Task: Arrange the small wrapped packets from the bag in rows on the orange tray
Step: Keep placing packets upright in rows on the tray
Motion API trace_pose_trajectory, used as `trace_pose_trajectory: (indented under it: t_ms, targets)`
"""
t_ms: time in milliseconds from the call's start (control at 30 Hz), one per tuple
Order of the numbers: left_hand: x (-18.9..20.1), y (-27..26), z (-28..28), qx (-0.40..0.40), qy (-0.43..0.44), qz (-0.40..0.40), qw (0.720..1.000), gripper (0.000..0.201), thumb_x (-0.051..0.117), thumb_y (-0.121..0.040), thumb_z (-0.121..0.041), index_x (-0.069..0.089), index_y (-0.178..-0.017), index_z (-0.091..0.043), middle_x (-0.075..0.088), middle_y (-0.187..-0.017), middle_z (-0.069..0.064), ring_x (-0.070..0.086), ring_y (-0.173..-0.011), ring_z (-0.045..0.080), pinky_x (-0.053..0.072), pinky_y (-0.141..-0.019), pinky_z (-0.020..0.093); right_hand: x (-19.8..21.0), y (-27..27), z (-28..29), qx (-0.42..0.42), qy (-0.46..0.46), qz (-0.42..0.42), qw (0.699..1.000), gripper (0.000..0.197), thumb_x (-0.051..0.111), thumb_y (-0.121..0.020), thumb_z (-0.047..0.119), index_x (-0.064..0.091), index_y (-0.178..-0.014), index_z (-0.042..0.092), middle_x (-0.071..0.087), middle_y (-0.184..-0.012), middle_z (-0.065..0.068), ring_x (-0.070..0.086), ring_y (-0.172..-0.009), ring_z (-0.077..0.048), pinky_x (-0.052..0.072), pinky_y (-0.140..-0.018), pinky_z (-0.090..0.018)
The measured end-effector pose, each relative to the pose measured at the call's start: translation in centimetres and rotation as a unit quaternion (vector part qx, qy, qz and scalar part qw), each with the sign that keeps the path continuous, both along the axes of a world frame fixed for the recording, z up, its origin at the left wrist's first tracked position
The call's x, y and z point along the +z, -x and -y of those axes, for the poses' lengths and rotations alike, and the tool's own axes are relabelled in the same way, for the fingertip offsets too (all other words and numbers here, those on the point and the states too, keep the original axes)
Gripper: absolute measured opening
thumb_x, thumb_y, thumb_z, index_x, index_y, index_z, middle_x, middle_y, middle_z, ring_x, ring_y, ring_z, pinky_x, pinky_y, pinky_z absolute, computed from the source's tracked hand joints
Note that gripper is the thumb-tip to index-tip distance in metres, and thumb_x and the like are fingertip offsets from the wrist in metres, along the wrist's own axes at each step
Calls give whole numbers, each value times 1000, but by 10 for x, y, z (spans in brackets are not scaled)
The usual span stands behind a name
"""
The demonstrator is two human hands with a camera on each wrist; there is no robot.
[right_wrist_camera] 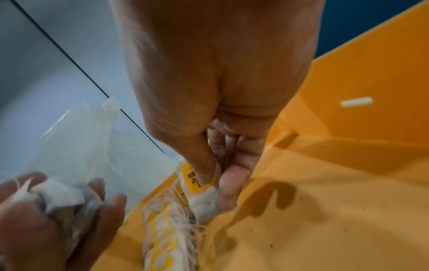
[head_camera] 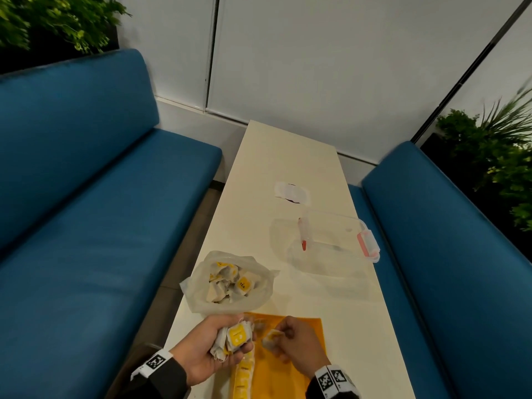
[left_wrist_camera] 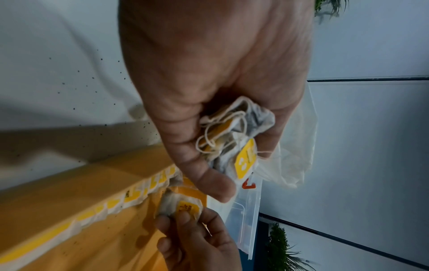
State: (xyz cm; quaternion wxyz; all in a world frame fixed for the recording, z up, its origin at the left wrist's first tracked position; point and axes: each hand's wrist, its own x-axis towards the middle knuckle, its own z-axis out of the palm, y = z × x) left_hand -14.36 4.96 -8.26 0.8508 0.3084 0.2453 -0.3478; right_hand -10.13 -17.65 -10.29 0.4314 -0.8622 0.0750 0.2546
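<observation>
Head view: left hand (head_camera: 207,345), near edge of pale surface (head_camera: 290,156), grip clenched around a bunch of packets (head_camera: 233,339) with white paper and yellow tags; tag print there unreadable. Right hand (head_camera: 299,345), just right of it, grip pinching a single packet (head_camera: 271,338) between thumb and fingers, above the orange tray (head_camera: 308,326). Right wrist view: yellow tag on that packet (right_wrist_camera: 197,180) lettered "RE…", rest covered by the thumb. One row of packets (head_camera: 244,375) laid along left side of tray, tags uppermost, print too blurred to read. Plastic bag (head_camera: 230,280), open, just beyond tray on the far side, holding more packets; one tag marked "TEA". Clear container (head_camera: 336,243) with red clips farther off, right side of surface. Blue benches (head_camera: 86,182) on both sides.
</observation>
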Motion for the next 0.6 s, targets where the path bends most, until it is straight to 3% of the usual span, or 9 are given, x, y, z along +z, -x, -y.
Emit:
trace_pose_trajectory:
  t_ms: [100, 167, 267, 367, 467, 600]
  targets:
    - [-1, 0, -1, -4, -3, 0, 1000, 51, 65, -91, -23, 61, -130, 9, 67, -109, 28, 70, -78, 31, 59, -54, 33, -15, -5, -2, 3, 46, 8, 999, 21, 57, -62, 18, 65, -81, 23, 73, -81, -11, 69, -71, -23, 55, -62, -36]
    - [0, 0, -1, -6, -1, 0, 1000, 49, 65, -91, -22, 62, -129, 8, 67, -109, 28, 70, -79, 31, 60, -54, 34, -24, -8, -4, 4, 64, 14, 998, 21, 58, -58, 22, 67, -78, 26, 72, -86, -5, 69, -80, -24, 57, -70, -36]
    - [3, 0, -1, -5, -2, 0, 1000, 41, 67, -88, -22, 68, -118, 6, 68, -109, 29, 71, -76, 32, 59, -54, 34, -23, -8, -11, -18, 58, 18, 998, 13, 65, -71, 11, 69, -73, 23, 72, -81, -2, 66, -72, -17, 53, -63, -28]
    - [3, 1, -1, -6, -4, 1, 1000, 36, 65, -91, -23, 70, -113, 5, 68, -112, 30, 71, -77, 32, 59, -54, 34, -26, -7, -15, -62, 37, 21, 997, 19, 65, -78, 4, 74, -73, 20, 73, -74, 3, 61, -62, -8, 47, -56, -21]
    - [4, 1, -2, -11, -4, 2, 1000, 28, 65, -91, -22, 78, -99, 2, 68, -113, 30, 70, -77, 32, 59, -55, 33, -30, -7, -18, -97, 23, 21, 995, 18, 67, -77, 4, 78, -76, 19, 75, -73, 3, 61, -60, -8, 47, -56, -22]
    - [2, 1, -2, -11, -12, 0, 1000, 29, 62, -96, -23, 75, -105, 0, 68, -113, 29, 70, -80, 33, 58, -57, 33, -35, -7, -22, -144, -7, 10, 990, 14, 71, -75, 0, 77, -78, 12, 71, -65, -1, 59, -55, -14, 47, -56, -26]
